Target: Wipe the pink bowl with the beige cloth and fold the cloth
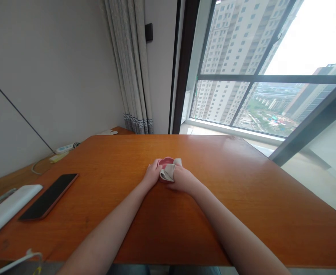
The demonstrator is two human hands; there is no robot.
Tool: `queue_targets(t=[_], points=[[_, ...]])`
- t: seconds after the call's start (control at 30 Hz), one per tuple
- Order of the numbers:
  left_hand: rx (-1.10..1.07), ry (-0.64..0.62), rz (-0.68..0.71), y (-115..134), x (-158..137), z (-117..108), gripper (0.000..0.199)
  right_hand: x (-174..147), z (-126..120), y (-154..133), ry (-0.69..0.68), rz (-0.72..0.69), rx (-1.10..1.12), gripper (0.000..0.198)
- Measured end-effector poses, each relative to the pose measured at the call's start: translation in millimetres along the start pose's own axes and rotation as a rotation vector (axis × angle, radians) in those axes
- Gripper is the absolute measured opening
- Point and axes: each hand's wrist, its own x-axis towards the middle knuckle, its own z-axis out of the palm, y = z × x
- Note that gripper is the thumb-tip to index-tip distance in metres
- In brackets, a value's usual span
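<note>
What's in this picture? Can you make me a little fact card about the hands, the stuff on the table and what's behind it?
Left hand: holds the side of a pink dish
Right hand: holds a pale cloth against the dish
Table: orange-brown
Table's left side: dark phone, beside a flat white thing
Behind: grey curtain; window on the right
Outside: tall buildings

Bare forearms reach forward, converging, left hand and right hand curled close together.
</note>
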Motion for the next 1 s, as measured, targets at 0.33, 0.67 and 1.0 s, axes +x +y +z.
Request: queue_targets(t=[0.33,0.67,1.0], points=[[-0.785,0.278,-0.166,34.3,-29.2,35.4,0.039,8.3,21.4,-9.0,0.249,-0.085,-0.281,0.020],[-0.288,0.220,-0.039,21.1,-6.3,1.1,0.018,15.9,18.0,11.4,0.176,-0.220,-0.243,0.022],[-0.539,0.248,-0.095,29.3,-16.0,9.7,0.044,15.1,27.3,14.8,0.220,-0.148,-0.275,0.022]])
